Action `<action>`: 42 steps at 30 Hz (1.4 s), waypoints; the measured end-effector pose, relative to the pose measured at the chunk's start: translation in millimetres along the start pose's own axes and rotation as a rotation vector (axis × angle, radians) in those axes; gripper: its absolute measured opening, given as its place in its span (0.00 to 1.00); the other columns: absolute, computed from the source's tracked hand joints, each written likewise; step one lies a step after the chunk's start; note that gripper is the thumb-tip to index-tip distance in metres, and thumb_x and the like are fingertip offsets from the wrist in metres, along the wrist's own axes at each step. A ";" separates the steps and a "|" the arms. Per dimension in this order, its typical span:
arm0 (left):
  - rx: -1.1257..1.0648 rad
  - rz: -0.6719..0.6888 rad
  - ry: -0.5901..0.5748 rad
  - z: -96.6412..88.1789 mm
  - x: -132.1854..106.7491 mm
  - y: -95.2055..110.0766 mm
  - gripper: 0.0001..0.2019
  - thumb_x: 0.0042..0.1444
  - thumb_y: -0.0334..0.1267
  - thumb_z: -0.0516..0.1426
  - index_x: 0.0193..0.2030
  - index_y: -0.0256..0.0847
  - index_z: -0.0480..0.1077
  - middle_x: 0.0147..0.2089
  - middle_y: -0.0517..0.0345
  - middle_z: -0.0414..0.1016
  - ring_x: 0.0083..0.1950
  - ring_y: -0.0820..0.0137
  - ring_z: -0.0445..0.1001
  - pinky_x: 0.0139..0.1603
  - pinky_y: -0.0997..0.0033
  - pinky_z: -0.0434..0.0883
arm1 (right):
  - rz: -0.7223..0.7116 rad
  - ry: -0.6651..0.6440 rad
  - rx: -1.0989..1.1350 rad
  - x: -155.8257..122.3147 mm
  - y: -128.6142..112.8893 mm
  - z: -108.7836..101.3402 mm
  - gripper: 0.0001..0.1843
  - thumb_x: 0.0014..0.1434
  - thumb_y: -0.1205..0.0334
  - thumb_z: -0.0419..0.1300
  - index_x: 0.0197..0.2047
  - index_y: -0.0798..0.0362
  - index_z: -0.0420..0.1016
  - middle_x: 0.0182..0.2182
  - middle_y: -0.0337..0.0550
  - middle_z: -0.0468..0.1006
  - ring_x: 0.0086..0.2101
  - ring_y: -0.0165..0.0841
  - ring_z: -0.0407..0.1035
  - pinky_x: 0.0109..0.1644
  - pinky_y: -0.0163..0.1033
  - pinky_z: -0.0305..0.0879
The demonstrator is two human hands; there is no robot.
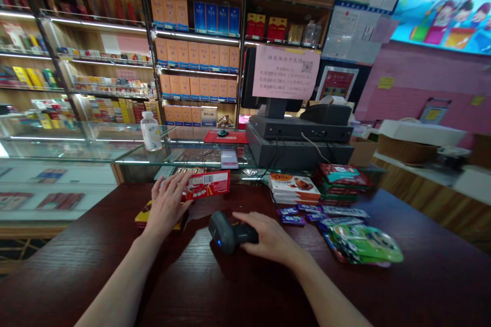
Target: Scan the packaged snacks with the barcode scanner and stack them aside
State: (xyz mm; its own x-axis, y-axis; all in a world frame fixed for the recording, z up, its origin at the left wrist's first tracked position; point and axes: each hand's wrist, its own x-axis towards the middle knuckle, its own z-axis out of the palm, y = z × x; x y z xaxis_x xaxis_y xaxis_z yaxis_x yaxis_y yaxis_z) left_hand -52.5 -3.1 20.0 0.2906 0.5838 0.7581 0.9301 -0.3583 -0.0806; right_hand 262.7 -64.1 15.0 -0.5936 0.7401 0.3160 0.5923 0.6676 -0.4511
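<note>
My left hand [169,202] has its thumb and fingers at the left end of a red snack packet [215,184], whose barcode side shows. Under that wrist lies a short stack of yellow packets [142,214], partly covered. My right hand [268,237] is closed round the handle of a dark barcode scanner [222,232], resting low over the brown counter [230,291]. The scanner's head points left, with a small blue light on it. The red packet sits just beyond the scanner, apart from it.
Right of my hands are Dove chocolate boxes [293,188], a stack of dark red and green boxes [341,181], small purple bars [293,219] and green packages [368,245]. Behind stand a cash register [299,138], a white bottle [151,132] and a mouse [222,133] on a red mat.
</note>
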 end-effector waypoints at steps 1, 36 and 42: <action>0.000 0.001 0.000 0.2 0.0 0.3 0.37 0.57 0.37 0.59 0.72 0.46 0.51 0.65 0.46 0.69 0.64 0.54 0.65 0.71 0.47 0.50 | -0.002 0.035 0.018 0.5 0.5 -0.8 0.37 0.55 0.63 0.64 0.67 0.47 0.61 0.55 0.45 0.76 0.52 0.39 0.70 0.58 0.43 0.64; -0.044 0.010 -0.015 -2.3 1.2 9.5 0.37 0.57 0.36 0.59 0.72 0.48 0.52 0.64 0.48 0.70 0.64 0.54 0.66 0.71 0.45 0.51 | 0.045 0.138 0.220 -1.6 5.2 -9.2 0.47 0.55 0.64 0.66 0.72 0.40 0.51 0.58 0.43 0.74 0.55 0.40 0.70 0.62 0.48 0.62; -0.040 0.016 -0.005 -3.7 1.2 10.9 0.37 0.57 0.36 0.59 0.72 0.48 0.51 0.64 0.47 0.70 0.64 0.54 0.66 0.70 0.46 0.51 | 0.025 -0.056 0.078 -3.6 3.1 -4.5 0.47 0.55 0.60 0.68 0.73 0.40 0.51 0.59 0.43 0.73 0.55 0.42 0.69 0.60 0.47 0.62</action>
State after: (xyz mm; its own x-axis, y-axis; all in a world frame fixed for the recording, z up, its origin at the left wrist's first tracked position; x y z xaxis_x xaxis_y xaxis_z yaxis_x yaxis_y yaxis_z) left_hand -42.8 -9.0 22.4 0.3061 0.5815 0.7538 0.9157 -0.3963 -0.0662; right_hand 269.1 -64.3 16.3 -0.6097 0.7496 0.2575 0.5645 0.6387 -0.5229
